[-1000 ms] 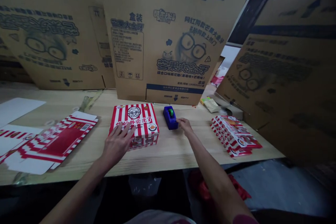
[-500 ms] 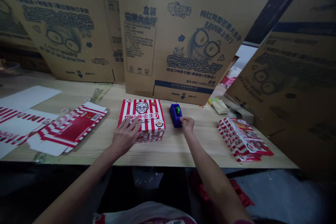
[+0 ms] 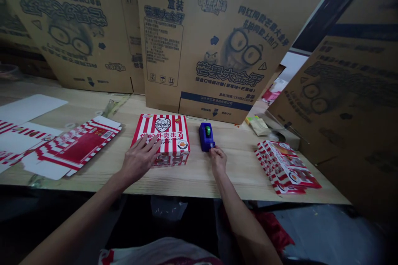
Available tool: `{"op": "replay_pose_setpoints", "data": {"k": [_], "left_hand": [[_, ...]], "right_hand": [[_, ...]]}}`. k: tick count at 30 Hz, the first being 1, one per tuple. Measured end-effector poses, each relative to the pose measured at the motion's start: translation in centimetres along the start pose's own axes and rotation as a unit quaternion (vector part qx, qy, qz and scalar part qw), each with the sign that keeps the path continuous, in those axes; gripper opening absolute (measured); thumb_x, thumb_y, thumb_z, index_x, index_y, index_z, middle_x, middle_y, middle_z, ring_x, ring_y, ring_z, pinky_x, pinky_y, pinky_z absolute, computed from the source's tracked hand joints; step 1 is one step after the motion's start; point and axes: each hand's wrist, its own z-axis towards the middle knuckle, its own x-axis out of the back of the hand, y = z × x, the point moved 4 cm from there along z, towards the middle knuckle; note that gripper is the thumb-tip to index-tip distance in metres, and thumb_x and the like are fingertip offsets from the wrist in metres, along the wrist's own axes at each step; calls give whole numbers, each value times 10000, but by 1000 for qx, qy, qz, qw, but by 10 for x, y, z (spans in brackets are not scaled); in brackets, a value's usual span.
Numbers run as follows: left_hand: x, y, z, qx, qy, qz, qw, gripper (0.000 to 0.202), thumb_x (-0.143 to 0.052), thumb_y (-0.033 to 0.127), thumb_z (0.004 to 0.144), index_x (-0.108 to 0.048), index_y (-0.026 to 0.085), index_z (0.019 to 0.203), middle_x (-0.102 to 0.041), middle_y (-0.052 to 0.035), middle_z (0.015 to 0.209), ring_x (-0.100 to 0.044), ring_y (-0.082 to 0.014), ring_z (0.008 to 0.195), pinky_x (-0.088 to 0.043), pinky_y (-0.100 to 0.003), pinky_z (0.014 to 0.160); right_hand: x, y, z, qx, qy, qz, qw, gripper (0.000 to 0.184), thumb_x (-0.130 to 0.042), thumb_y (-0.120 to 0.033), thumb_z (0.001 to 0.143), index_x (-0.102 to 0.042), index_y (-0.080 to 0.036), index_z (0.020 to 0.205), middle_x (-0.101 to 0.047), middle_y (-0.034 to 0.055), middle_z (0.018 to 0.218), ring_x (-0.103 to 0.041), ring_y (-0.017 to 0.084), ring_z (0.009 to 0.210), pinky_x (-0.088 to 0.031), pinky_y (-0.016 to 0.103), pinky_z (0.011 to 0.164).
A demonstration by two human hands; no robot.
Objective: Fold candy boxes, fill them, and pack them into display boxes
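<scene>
The left hand [image 3: 138,161] lies extended, gripping nothing, on the near left of the red-and-white striped cardboard box [image 3: 169,145]. The right hand [image 3: 219,160], nearer the dispenser, has bent fingers, any hold on tape being indiscernible; just beyond its fingertips, right of the box, sits the blue plastic tape dispenser [image 3: 203,134], long axis pointing away from the person.

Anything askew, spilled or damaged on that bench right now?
Nothing looks spilled or clearly damaged. The stacked red-and-white striped packaging at right lies unevenly, edges fanned. A wrinkled translucent strip on the pale wooden tabletop looks stray. The red-and-white striped cardboard box under the left hand sits upright, closed on top.
</scene>
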Motion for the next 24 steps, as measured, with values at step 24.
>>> {"op": "replay_pose_setpoints", "data": {"k": [24], "left_hand": [[4, 6, 3, -19, 9, 1, 1000, 359, -532, 182, 878, -595, 112, 1224, -565, -157, 1331, -470, -347, 1265, -402, -478, 1029]], "right_hand": [[-183, -214, -101, 503, -540, -497, 457, 162, -553, -179, 861, -694, -100, 874, -616, 145, 1015, -501, 260, 971, -382, 385, 863]]}}
